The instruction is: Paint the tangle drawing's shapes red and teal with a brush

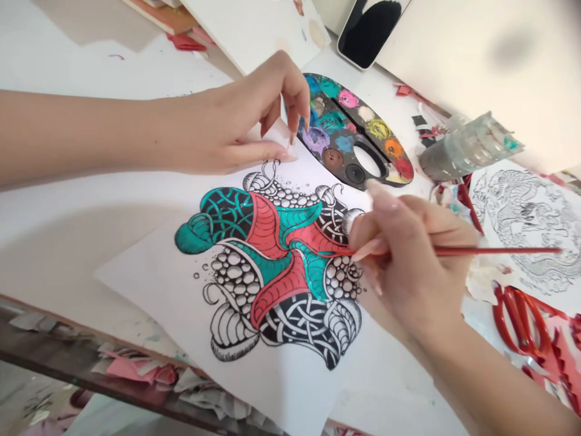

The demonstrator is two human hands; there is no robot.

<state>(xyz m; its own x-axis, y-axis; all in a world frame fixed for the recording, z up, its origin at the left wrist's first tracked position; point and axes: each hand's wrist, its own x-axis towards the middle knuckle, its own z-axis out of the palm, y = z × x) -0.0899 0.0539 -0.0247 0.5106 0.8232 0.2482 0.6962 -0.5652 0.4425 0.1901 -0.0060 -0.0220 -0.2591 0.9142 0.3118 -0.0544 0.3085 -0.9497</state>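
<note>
A sheet of white paper (149, 284) lies in front of me with a black line pattern partly painted teal and red (272, 266). My right hand (403, 260) pinches a thin red paintbrush (494, 250), its tip resting on a red area near the drawing's right side. My left hand (227, 124) rests on the paper's upper edge, thumb flat on the sheet, the other fingers curled down with tips touching it. It holds nothing.
A dark oval paint palette (354, 130) with several colours sits behind the drawing. A clear plastic water cup (467, 148) lies right of it. Red scissors (517, 321) and a dragon line drawing (531, 224) are at the right. A phone (370, 27) rests at the top. The table edge (68, 357) runs at lower left.
</note>
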